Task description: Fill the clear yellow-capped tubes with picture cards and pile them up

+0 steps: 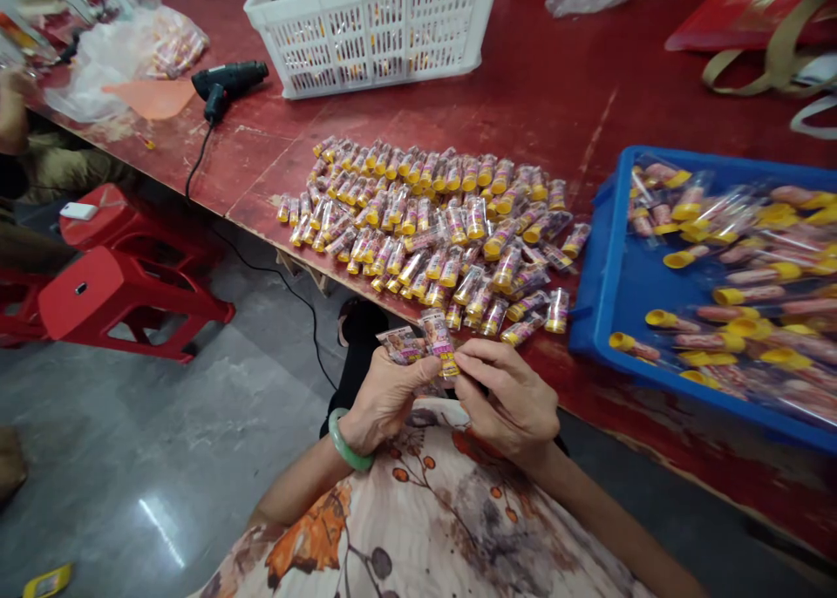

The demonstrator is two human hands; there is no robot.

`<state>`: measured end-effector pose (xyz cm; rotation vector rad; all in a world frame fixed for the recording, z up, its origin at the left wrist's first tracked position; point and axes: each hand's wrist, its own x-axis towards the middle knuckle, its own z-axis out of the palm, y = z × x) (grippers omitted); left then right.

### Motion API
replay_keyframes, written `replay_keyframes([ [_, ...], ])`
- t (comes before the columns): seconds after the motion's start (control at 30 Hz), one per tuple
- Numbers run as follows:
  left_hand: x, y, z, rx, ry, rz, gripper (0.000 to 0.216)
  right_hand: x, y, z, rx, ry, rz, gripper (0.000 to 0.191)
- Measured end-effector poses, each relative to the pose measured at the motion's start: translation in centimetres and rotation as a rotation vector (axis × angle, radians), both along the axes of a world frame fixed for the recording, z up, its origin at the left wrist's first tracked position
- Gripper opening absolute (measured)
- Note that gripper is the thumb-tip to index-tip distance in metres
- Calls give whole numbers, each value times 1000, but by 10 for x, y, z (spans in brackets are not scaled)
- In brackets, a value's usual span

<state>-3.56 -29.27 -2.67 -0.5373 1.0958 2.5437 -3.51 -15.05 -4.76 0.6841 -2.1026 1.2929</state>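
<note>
My left hand (385, 397), with a green bangle on the wrist, is closed on a stack of printed labels (402, 343) over my lap. My right hand (510, 397) pinches a small tube with a yellow cap (439, 341), wrapped in a printed label; the left thumb touches it too. Just beyond my hands, a big pile of similar labelled tubes with yellow caps (432, 223) lies on the red table (549, 84). To the right, a blue tray (608, 284) holds several unlabelled clear tubes with yellow caps.
A white plastic basket (372, 27) stands at the back of the table. A black heat gun (226, 84) with its cord lies at the left, beside plastic bags (124, 53). Red stools (118, 275) stand on the grey floor at left. Another person's arm (13, 110) shows at far left.
</note>
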Motion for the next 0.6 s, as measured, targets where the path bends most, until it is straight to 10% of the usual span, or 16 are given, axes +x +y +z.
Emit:
replay_keyframes([
  [0.47, -4, -2, -5, -68, -14, 12, 36, -8, 1, 8, 79, 11, 45, 31],
  [0.6, -8, -10, -14, -111, -11, -122, 38, -16, 16, 16, 271, -114, 102, 62],
])
